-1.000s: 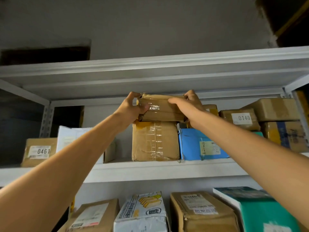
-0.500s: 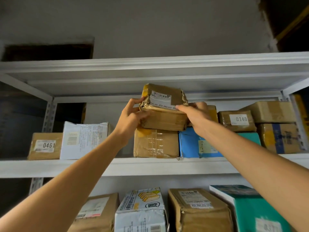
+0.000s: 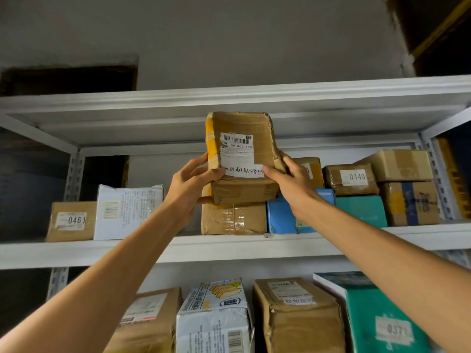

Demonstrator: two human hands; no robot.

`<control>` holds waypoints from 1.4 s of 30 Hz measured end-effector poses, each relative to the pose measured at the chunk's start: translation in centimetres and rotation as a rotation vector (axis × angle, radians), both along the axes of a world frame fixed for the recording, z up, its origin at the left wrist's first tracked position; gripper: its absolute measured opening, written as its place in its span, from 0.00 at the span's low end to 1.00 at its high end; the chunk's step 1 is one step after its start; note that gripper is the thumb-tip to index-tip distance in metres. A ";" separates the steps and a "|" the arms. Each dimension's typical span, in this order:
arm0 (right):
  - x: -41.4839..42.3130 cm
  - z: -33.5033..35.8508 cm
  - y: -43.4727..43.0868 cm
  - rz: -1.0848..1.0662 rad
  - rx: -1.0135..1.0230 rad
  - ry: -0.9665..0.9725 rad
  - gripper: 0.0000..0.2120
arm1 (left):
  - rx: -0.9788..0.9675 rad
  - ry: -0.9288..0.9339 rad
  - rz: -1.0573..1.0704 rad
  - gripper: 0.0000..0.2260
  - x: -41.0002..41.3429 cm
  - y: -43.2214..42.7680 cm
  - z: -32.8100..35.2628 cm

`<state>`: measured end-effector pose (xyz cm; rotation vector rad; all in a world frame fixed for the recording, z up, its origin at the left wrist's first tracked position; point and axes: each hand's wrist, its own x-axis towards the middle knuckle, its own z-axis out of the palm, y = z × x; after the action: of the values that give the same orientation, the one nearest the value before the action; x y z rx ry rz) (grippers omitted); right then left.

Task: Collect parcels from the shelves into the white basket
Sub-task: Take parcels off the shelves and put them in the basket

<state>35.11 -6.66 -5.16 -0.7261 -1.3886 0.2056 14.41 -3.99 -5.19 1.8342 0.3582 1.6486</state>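
A worn brown cardboard parcel (image 3: 240, 159) with a white barcode label and yellow tape is held up in front of the upper shelf, tilted so its labelled face points at me. My left hand (image 3: 190, 186) grips its left lower corner. My right hand (image 3: 290, 182) grips its right lower edge, thumb on the label. Below it a taped brown box (image 3: 233, 219) stands on the shelf board (image 3: 229, 247). The white basket is not in view.
The upper shelf also holds a brown box marked 0461 (image 3: 71, 221), a white parcel (image 3: 127, 211), a blue parcel (image 3: 280, 217), a teal box (image 3: 362, 210) and brown boxes at the right, one marked 0140 (image 3: 351, 178). More parcels fill the shelf below.
Both hands have lifted the brown parcel off the taped box and tipped it up, so its labelled top now faces me. It has come out toward me from the shelf.
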 end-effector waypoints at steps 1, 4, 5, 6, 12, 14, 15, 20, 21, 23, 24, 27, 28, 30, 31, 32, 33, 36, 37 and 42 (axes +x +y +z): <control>0.0 -0.1 -0.3 0.012 -0.002 -0.027 0.18 | 0.003 -0.004 -0.020 0.23 -0.2 -0.1 -0.3; -0.1 -0.5 -0.9 0.003 0.012 -0.120 0.22 | 0.008 -0.038 -0.071 0.27 -0.5 0.2 -1.2; 0.0 -0.6 -1.2 0.001 0.032 -0.133 0.23 | 0.015 -0.054 -0.086 0.28 -0.5 0.3 -1.5; 0.0 -0.7 -1.4 -0.004 0.053 -0.144 0.24 | 0.025 -0.067 -0.100 0.28 -0.5 0.3 -1.7; 1.4 -0.7 -4.2 -0.104 0.169 -0.167 0.22 | 0.082 -0.094 -0.202 0.33 1.7 -0.7 -1.8; 2.5 -0.7 -5.5 -0.153 0.174 -0.171 0.23 | 0.098 -0.105 -0.241 0.33 3.5 -1.2 -2.0; 3.2 -0.8 -6.2 -0.179 0.174 -0.175 0.25 | 0.101 -0.120 -0.267 0.34 4.5 -1.4 -2.1; 7.5 -0.8 -10.8 -0.365 0.186 -0.161 0.28 | 0.104 -0.198 -0.450 0.34 11.4 -2.4 -1.9; 8.5 -0.8 -12.0 -0.411 0.181 -0.167 0.28 | 0.107 -0.206 -0.484 0.33 13.0 -2.8 -1.9; 10.7 -1.1 -14.7 -0.496 0.174 -0.181 0.27 | 0.093 -0.221 -0.566 0.32 16.4 -3.9 -2.1; 11.8 -1.3 -16.2 -0.531 0.173 -0.184 0.27 | 0.087 -0.222 -0.606 0.32 18.1 -4.7 -2.3; 15.1 -2.3 -20.9 -0.644 0.136 -0.195 0.26 | 0.090 -0.205 -0.724 0.35 23.3 -7.6 -3.3; 16.2 -2.6 -22.5 -0.672 0.124 -0.198 0.27 | 0.081 -0.195 -0.773 0.37 24.9 -8.8 -3.7; 18.0 -3.1 -25.9 -0.726 0.105 -0.182 0.28 | 0.049 -0.189 -0.884 0.39 28.2 -11.4 -4.1; 18.8 -3.3 -27.6 -0.764 0.099 -0.173 0.29 | 0.033 -0.187 -0.936 0.39 29.8 -12.7 -4.3; 19.5 -3.5 -29.2 -0.809 0.095 -0.165 0.30 | 0.028 -0.181 -0.984 0.38 31.4 -13.9 -4.5; 20.2 -3.7 -30.9 -0.860 0.089 -0.158 0.30 | 0.032 -0.170 -1.023 0.37 32.9 -15.2 -4.6; 21.9 -4.0 -35.9 -1.004 0.060 -0.175 0.32 | 0.038 -0.160 -1.126 0.35 37.1 -19.2 -4.3; 22.2 -4.1 -37.6 -1.048 0.052 -0.186 0.32 | 0.032 -0.162 -1.172 0.35 38.4 -20.7 -4.3; 21.9 -5.5 -45.6 -1.271 0.066 -0.232 0.29 | -0.007 -0.153 -1.421 0.35 44.0 -28.4 -5.5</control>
<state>57.06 -52.23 -10.65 -1.4587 -0.9051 -0.9375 58.41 -32.37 -10.69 1.2902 -0.8419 0.7106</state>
